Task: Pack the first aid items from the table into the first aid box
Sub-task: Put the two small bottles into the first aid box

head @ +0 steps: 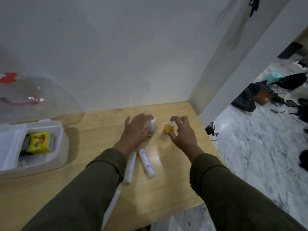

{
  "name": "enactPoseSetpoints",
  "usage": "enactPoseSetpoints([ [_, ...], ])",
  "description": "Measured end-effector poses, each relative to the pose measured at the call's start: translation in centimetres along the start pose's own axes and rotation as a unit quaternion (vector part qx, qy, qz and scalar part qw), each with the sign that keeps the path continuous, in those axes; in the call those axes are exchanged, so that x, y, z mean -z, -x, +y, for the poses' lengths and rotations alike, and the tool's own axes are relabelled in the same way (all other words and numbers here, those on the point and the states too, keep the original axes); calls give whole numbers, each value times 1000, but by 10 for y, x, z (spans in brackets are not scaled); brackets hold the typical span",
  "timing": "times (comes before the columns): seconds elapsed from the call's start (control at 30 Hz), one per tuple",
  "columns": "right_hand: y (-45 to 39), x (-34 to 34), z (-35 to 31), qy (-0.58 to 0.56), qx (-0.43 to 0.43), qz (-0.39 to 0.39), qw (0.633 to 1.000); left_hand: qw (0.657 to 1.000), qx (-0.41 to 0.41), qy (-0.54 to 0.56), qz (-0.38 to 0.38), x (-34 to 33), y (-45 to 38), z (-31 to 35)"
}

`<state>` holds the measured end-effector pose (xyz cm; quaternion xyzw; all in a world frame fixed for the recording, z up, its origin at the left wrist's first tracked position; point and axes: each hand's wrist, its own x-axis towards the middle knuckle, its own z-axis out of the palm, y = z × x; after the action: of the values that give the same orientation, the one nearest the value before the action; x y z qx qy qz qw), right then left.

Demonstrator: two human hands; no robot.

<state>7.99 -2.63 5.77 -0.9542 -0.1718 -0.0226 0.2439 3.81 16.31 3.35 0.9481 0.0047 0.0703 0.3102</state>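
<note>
the first aid box (55, 130) sits open at the left of the tabletop (175, 189), a yellow carton (39, 141) already inside. far right of it stand a white bottle (150, 129) and a yellow bottle (165, 131). my left hand (135, 130) cups the white one, grip spread; my right hand (182, 131) pinches the yellow one's top. two white tubes (146, 162) lie nearer me.
</note>
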Motion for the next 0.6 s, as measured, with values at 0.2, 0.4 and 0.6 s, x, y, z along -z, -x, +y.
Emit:
enactPoseSetpoints([
  [0.2, -16, -2, 2, -42, 44, -28, 998, 998, -28, 47, 21, -3, -13, 0],
  [0.4, -25, -3, -1, -54, 61, -41, 996, 997, -17, 60, 47, -3, -15, 5],
  [0.6, -25, -8, -11, -65, 52, -39, 996, 995, 15, 71, 66, 6, -5, -3],
])
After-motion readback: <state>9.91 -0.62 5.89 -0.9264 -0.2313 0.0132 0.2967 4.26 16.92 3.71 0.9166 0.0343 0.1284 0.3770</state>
